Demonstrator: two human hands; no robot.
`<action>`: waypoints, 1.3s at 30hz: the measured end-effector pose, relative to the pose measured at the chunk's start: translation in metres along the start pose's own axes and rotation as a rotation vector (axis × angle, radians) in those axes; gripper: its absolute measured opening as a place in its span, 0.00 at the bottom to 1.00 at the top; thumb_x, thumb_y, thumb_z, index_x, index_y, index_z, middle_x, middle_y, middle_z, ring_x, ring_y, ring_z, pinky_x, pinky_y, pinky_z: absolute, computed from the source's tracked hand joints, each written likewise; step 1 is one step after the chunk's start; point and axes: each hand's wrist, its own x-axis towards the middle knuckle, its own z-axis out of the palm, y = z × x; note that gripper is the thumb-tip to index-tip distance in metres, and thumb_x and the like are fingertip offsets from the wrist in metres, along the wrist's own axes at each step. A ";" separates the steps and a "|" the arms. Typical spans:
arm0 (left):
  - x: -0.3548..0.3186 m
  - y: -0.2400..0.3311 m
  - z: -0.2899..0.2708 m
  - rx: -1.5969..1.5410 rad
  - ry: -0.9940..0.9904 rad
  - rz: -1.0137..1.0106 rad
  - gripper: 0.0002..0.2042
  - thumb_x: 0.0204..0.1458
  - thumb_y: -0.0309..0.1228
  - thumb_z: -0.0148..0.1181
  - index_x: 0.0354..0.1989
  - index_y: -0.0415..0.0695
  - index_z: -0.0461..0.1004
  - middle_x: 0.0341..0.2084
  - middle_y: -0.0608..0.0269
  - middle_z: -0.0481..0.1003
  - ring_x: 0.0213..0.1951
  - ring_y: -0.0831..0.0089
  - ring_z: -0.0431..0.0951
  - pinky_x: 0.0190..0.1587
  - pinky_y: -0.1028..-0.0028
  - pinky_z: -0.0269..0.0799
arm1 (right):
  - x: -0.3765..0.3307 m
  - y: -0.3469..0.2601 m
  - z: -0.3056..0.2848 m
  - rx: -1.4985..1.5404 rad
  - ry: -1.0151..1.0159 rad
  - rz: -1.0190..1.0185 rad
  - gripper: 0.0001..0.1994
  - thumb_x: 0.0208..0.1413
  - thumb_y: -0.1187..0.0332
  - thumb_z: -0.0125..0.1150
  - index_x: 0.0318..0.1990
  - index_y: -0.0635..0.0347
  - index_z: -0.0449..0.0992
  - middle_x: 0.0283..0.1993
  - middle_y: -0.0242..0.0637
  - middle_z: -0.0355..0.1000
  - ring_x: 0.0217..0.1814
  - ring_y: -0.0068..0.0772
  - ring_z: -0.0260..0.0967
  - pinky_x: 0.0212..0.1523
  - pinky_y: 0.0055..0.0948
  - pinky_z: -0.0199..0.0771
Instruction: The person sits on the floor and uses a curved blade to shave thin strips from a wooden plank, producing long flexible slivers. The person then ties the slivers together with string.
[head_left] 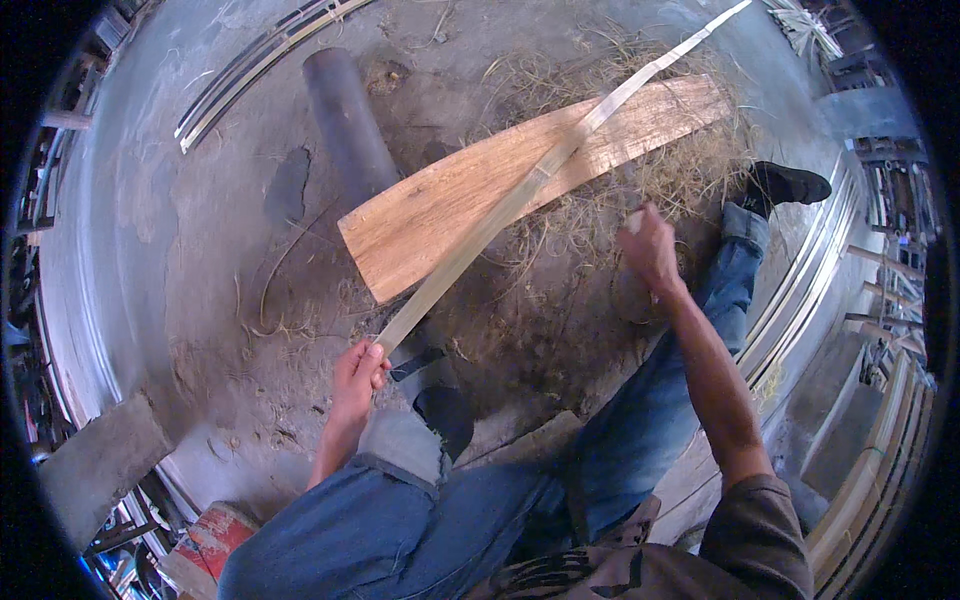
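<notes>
My left hand (356, 374) pinches the near end of a long, pale, flat strip that looks like split bamboo (480, 238). From there the strip runs up and to the right, crossing over a wooden board (430, 222) and ending past its far edge. A joint ring shows partway along the strip. The board lies slanted, its left part over a dark cylinder (345, 115). To the right of the board, my right hand (652, 246) is closed around something with a pale end; its kind is unclear. That hand is apart from the strip.
Thin curled shavings (690, 175) are heaped around the board's right end. My legs (620, 430) stretch out on both sides of the near floor. Long strips (265, 62) lie at the far left, more (815, 270) at the right. A red and grey block (212, 540) sits lower left.
</notes>
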 end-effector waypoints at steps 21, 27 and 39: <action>-0.004 0.001 -0.004 0.915 0.172 0.561 0.14 0.56 0.35 0.49 0.23 0.40 0.71 0.12 0.61 0.69 0.16 0.70 0.71 0.21 0.70 0.64 | -0.134 -0.172 0.021 0.093 -0.876 -0.277 0.09 0.55 0.66 0.46 0.40 0.60 0.62 0.33 0.48 0.72 0.34 0.56 0.72 0.30 0.51 0.73; -0.027 0.005 -0.012 0.800 0.156 0.375 0.13 0.55 0.35 0.49 0.23 0.40 0.71 0.11 0.60 0.68 0.15 0.68 0.68 0.20 0.70 0.62 | -0.091 -0.123 0.012 -0.020 -0.657 -0.054 0.09 0.55 0.65 0.44 0.38 0.62 0.65 0.34 0.51 0.72 0.35 0.53 0.73 0.30 0.49 0.73; -0.043 -0.019 -0.036 0.897 0.163 0.349 0.14 0.54 0.38 0.49 0.22 0.41 0.72 0.14 0.54 0.68 0.19 0.60 0.70 0.23 0.63 0.63 | -0.039 -0.083 -0.003 -0.272 -0.598 -0.157 0.07 0.54 0.66 0.43 0.34 0.58 0.66 0.33 0.46 0.71 0.34 0.49 0.72 0.30 0.47 0.74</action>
